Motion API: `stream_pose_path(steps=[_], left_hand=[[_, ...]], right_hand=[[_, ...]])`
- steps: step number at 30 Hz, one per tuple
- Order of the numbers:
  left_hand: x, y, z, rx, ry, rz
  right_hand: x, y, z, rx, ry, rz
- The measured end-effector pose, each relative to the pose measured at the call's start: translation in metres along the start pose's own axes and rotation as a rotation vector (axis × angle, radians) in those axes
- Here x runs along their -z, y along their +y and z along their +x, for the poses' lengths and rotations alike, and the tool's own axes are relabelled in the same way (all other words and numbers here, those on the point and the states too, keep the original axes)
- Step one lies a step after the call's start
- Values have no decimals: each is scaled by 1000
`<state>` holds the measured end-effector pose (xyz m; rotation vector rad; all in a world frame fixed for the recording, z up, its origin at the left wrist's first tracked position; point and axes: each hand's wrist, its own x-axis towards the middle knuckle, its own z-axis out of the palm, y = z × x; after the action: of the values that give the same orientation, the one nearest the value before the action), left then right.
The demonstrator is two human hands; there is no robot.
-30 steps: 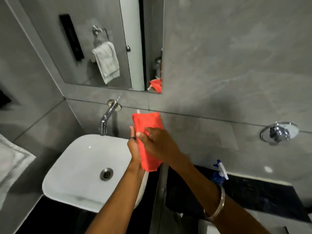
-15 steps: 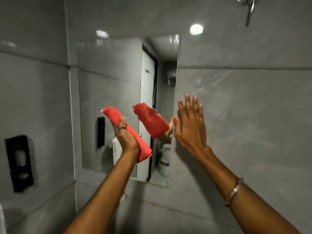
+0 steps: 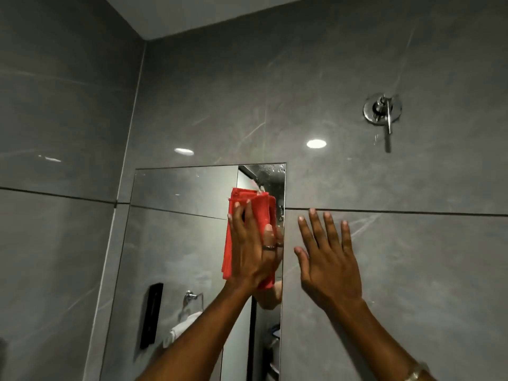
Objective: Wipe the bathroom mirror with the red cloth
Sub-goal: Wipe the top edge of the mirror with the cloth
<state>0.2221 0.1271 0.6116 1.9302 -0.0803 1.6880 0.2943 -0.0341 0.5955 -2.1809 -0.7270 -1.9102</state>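
Note:
The bathroom mirror [image 3: 176, 243] is a tall frameless pane set into the grey tiled wall. My left hand [image 3: 251, 248] lies flat on the folded red cloth [image 3: 243, 202], pressing it against the glass near the mirror's upper right corner. Wet streaks show on the glass just above the cloth. My right hand [image 3: 327, 259] is spread flat on the wall tile just right of the mirror's edge, holding nothing. A ring sits on a left finger and a bracelet on the right wrist.
A chrome wall valve with a lever [image 3: 382, 110] sticks out of the tile at the upper right. The wall corner runs down at the left. The mirror reflects a black wall dispenser [image 3: 151, 314], a towel ring with a white towel [image 3: 184, 325] and a door.
The view has tilted up from the basin to the mirror's top. My left hand carried the red cloth up and flattened it on the glass; my right hand let go and moved onto the wall.

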Motion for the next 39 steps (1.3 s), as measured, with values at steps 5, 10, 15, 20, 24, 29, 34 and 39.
stream_pose_path(steps=[5, 10, 15, 20, 24, 29, 34, 39], left_hand=[[-1, -37, -9, -268, -61, 342], [-4, -29, 20, -340, -37, 464], [-4, 1, 77, -363, -59, 458], [-9, 24, 105, -355, -24, 441], [-15, 19, 89, -348, -25, 464], [-22, 6, 31, -329, -70, 456], [-21, 5, 27, -325, -83, 500], [-20, 30, 79, -329, -58, 518]], right_hand=[[4, -1, 0, 1, -6, 3], [23, 5, 37, 38, 6, 29], [23, 8, 62, 58, -17, 22], [14, 10, 60, 69, 46, -9], [9, 10, 61, 64, 83, -27], [6, 5, 48, 15, 76, -4], [6, 0, 25, -4, 59, 4], [7, -2, 24, -11, 62, 7]])
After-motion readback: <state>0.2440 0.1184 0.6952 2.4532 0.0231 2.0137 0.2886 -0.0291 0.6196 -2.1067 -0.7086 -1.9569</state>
